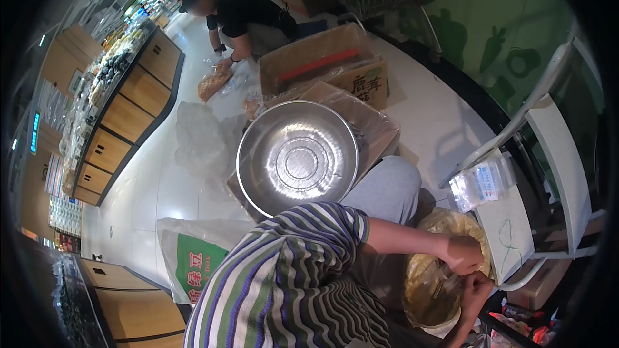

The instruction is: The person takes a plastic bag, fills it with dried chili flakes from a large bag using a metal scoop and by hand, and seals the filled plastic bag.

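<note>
A person in a striped shirt (277,270) bends over a bucket (441,330) with a yellowish plastic liner (451,221), at the lower right of the view. Something brownish lies inside, too dim to name. The left hand (463,254) and right hand (476,287) are close together over the bucket's far side. Their fingers are curled, but what they pinch, if anything, is hidden, so I cannot tell whether either is clamped on the liner.

The main risk, as I judge it, is the liner: a hard tug on its loose edge could tear it or drop it into the bucket, and an uneven pull could tip the bucket. A large, shiny metal basin (300,161), with nothing visible in it, sits over an open cardboard box (382,130) beside the grey-clad knee (393,187); a careless shift of that leg could knock it. The thin plastic sheet (206,138) on the floor (148,180) could make a foot slip.

The left forearm reaches bare from its short sleeve, nearly level across the view, the hand angled downward. The right forearm rises from the bottom edge, hand uppermost, so the two meet from opposite sides. Just beyond them stands a white chair-like frame (506,225) bearing a packet of clear plastic (482,183).
</note>
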{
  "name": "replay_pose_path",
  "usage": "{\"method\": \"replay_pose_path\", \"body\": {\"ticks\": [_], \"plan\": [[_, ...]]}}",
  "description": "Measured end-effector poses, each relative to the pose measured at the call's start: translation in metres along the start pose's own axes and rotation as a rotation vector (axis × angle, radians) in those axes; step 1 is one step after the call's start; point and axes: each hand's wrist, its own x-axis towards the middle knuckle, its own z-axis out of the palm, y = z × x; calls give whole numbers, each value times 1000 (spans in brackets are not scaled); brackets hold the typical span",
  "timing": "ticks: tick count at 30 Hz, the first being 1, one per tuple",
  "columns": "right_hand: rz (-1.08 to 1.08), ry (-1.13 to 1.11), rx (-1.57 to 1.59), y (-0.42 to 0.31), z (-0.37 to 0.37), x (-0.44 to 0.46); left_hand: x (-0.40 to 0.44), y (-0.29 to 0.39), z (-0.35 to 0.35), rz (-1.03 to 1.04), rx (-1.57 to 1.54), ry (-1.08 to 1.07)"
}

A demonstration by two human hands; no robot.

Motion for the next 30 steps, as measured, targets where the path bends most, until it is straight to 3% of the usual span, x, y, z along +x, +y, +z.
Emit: {"method": "replay_pose_path", "body": {"ticks": [6,10,12,13,16,18,19,21,24,26,30], "plan": [[38,23,-142,-19,10,-1,-1,0,-7,50,56,-109],[84,-79,-134,13,0,-2,1,-5,-5,85,31,-152],[-103,43,50,22,-6,-3,0,-11,-4,107,12,-176],[38,23,82,5,-14,-2,-1,-15,-3,130,-13,-153],[-112,106,-11,-7,-10,1,-6,-7,-7,110,-18,-91],[-188,-20,-231,4,-5,-1,-7,-4,-4,70,0,-65],[-176,-14,-231,-12,0,-1,-9,-4,6,12,-31,-22],[148,-14,-215,-41,12,-5,-14,-5,20,-44,-84,6],[91,55,-278,-42,20,-10,-15,-5,19,-172,5,-166],[-5,84,-328,-39,21,-9,-21,0,16,-145,64,-197],[155,-77,-476,-5,15,-17,-16,23,-1,-166,173,-355]]}}
